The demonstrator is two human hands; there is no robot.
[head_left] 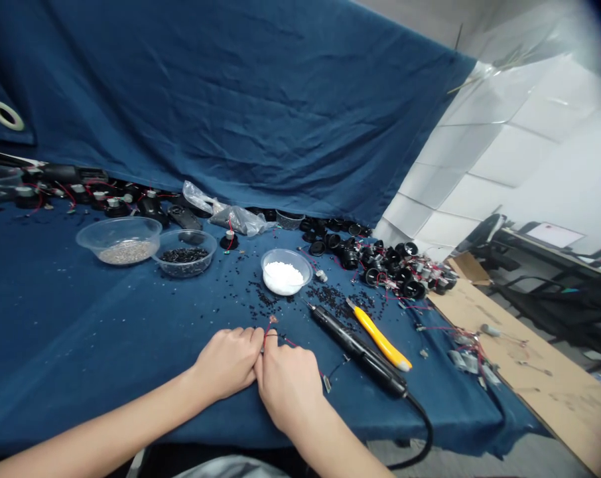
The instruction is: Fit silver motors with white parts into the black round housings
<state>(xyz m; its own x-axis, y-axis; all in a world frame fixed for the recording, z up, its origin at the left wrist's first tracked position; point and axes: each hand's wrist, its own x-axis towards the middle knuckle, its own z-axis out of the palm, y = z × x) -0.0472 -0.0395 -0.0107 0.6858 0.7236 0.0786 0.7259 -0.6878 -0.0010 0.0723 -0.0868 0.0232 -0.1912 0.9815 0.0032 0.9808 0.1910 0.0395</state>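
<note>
Over the blue cloth-covered worktop [96,378], one thin red wire [266,338] runs roughly upright, pointing away from the person, pinched between the fingers [253,338] of the left hand [225,363] and right hand [286,385]. Just beyond lie one black soldering iron [353,342] and one yellow-handled tool [380,337]; three clear plastic bowls [283,252] sit farther off.

Two hands [225,362] [288,388] — thin red wire [265,338]

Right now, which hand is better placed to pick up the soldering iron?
Probably the right hand: it lies closer to the soldering iron than the left hand does. Both hands pinch the red wire, so it would have to let go first.
</note>
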